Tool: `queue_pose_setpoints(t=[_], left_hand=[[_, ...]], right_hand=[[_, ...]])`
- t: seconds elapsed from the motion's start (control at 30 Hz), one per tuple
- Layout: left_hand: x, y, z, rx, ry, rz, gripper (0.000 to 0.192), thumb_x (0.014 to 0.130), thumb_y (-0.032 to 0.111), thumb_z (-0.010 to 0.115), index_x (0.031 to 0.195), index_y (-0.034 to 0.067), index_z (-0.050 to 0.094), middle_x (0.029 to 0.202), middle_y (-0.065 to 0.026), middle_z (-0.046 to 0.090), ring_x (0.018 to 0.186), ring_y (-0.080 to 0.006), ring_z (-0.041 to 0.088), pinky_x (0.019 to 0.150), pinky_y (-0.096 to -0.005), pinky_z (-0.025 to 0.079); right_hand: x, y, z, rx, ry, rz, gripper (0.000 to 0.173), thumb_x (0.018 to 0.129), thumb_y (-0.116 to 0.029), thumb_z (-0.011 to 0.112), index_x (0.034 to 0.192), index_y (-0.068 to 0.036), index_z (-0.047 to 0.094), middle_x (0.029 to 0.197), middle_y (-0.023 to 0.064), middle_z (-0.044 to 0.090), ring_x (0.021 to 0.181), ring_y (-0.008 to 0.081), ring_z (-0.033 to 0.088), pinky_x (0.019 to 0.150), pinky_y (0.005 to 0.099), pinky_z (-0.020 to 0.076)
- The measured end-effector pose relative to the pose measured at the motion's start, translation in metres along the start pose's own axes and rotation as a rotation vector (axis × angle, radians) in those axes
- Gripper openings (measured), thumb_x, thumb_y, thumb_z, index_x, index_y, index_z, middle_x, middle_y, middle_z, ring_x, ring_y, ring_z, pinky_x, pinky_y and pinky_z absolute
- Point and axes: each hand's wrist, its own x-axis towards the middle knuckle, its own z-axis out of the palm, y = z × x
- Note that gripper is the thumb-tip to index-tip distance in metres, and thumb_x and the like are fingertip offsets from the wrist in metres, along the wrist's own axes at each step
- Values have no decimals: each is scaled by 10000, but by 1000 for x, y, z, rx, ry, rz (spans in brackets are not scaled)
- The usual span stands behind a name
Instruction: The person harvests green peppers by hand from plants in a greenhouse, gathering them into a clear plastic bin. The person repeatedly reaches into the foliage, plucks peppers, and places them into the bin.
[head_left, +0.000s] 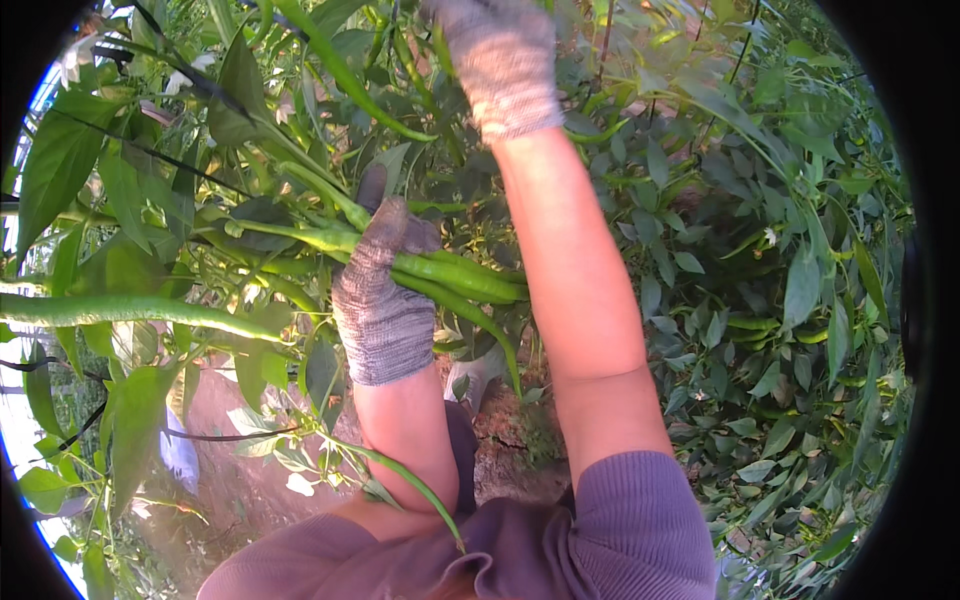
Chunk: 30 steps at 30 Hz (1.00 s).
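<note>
My left hand (386, 292), in a grey knit glove, is closed around a bunch of long green chili peppers (469, 277). Their tips stick out to the right, past the fingers, and their stem ends point left. Farther ahead, at the top edge, my right hand (510, 67) wears a similar glove and reaches among the pepper plants. Its fingers are blurred and partly cut off, so what they touch cannot be seen. A curved green pepper (356, 82) hangs to the left of that hand.
Another long pepper (142, 309) hangs at far left. Thin black strings (150, 150) cross the plants there. Dense pepper foliage (750, 405) fills the right side. Below me are bare soil (247, 472) and a shoe (469, 382). One pepper (420, 487) hangs close to my chest.
</note>
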Motion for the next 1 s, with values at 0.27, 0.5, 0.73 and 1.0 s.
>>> queue_pose_setpoints(t=[0.27, 0.5, 0.73, 1.0], left_hand=[[-3, 3, -4, 62, -72, 4, 767, 748, 78, 718, 1387, -1, 302, 1053, -144, 616, 758, -178, 587, 614, -286, 522], [-1, 2, -1, 206, 207, -33, 491, 792, 179, 707, 1213, 4, 526, 1099, -136, 599, 1003, -245, 590, 875, -390, 494], [-8, 7, -5, 211, 68, -31, 304, 777, 100, 701, 1045, -2, 600, 832, -96, 622, 773, -213, 609, 667, -352, 513], [-5, 4, -3, 327, 99, 25, 593, 784, 170, 680, 1308, 2, 461, 857, -118, 624, 785, -236, 605, 718, -367, 508]], right_hand=[[-2, 3, -119, 497, 289, 438, 125, 870, -164, 614, 941, -61, 618, 776, 71, 624, 701, 153, 629, 617, 294, 508], [-37, -98, -67, 813, -261, 251, 281, 836, -237, 670, 1009, -20, 627, 940, 124, 675, 865, 231, 657, 806, 339, 510], [-43, 28, 27, 495, -384, 905, 265, 909, -157, 526, 1133, -41, 607, 915, 89, 690, 711, 151, 647, 660, 240, 499], [-32, 81, 81, 734, -191, 828, 298, 856, -123, 636, 1140, -35, 626, 903, 92, 681, 677, 138, 633, 642, 296, 528]])
